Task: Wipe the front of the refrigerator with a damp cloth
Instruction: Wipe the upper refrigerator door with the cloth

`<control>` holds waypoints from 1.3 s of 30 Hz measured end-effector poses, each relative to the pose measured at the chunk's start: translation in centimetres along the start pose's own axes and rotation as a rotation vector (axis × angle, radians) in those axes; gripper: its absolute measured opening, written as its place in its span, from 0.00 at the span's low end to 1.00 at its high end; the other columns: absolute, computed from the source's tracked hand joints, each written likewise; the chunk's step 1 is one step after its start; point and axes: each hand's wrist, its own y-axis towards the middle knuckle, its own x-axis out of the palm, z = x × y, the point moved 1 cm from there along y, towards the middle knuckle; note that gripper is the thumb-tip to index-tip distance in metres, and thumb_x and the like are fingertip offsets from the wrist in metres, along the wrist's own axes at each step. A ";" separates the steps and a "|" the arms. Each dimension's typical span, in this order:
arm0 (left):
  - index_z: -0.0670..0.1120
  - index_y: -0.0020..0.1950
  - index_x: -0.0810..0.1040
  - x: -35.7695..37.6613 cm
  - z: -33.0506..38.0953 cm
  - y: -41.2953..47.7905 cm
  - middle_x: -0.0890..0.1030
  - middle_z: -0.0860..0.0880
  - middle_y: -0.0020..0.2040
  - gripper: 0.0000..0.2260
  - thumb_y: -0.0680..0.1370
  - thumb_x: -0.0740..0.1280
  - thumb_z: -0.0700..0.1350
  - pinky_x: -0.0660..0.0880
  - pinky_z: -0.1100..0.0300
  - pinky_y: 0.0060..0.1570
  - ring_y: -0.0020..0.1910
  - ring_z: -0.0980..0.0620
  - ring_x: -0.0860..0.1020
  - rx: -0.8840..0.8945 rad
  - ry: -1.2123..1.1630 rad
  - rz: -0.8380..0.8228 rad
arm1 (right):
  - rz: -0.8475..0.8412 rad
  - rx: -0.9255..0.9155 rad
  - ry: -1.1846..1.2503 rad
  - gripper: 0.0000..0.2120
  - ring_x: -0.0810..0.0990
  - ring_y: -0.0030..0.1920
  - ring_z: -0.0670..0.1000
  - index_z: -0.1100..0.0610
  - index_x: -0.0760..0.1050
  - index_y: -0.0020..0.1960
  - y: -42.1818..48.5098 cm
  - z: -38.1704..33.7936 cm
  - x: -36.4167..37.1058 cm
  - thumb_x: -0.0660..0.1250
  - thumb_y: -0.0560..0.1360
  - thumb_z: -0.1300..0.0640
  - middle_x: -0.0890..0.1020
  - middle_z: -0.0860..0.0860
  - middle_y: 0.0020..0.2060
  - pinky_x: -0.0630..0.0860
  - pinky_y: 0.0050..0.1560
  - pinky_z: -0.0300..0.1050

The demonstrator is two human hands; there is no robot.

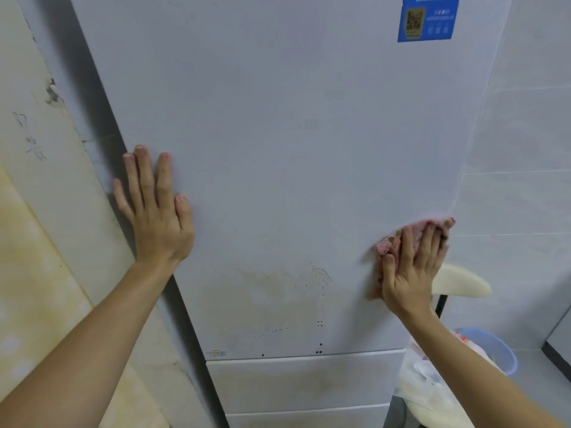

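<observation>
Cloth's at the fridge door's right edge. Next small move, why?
Probably sweep the right hand, pressing the pink cloth, down-left toward the yellowish stain low on the door: the cloth sits at the right edge, the stain looks unwiped, the left hand braces flat.

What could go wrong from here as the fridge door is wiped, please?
The cloth sits at the right edge of the door under the right hand, so it might slip off. The yellowish stain low on the door lies apart from the cloth and could be missed. Wetting the blue sticker might lift it.

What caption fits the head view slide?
Right hand presses a pink cloth to the right edge of the refrigerator door; left hand flat on its left side.
</observation>
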 end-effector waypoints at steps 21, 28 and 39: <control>0.46 0.86 0.55 -1.3 0.3 0.3 0.53 0.42 0.86 0.27 0.87 0.53 0.48 0.45 0.37 0.82 0.86 0.42 0.50 -0.025 -0.013 -0.097 | -0.029 -0.714 -0.064 0.31 0.55 0.85 0.51 0.49 0.59 0.85 -0.3 -14.1 6.0 0.65 0.84 0.48 0.54 0.50 0.86 0.50 0.84 0.63; 0.48 0.87 0.53 -1.8 0.1 0.4 0.51 0.43 0.87 0.27 0.87 0.53 0.49 0.44 0.37 0.82 0.86 0.43 0.49 -0.019 -0.044 -0.132 | -0.137 -0.829 -0.052 0.27 0.56 0.84 0.51 0.52 0.62 0.84 1.0 -14.9 5.0 0.63 0.87 0.51 0.61 0.50 0.83 0.49 0.84 0.56; 0.50 0.87 0.42 -2.0 -5.2 -0.3 0.47 0.45 0.87 0.29 0.87 0.50 0.52 0.42 0.37 0.82 0.86 0.45 0.45 -0.025 -0.061 -0.186 | 0.151 -0.510 0.074 0.26 0.55 0.85 0.54 0.53 0.65 0.83 8.9 -28.2 6.3 0.62 0.86 0.50 0.61 0.54 0.83 0.55 0.83 0.64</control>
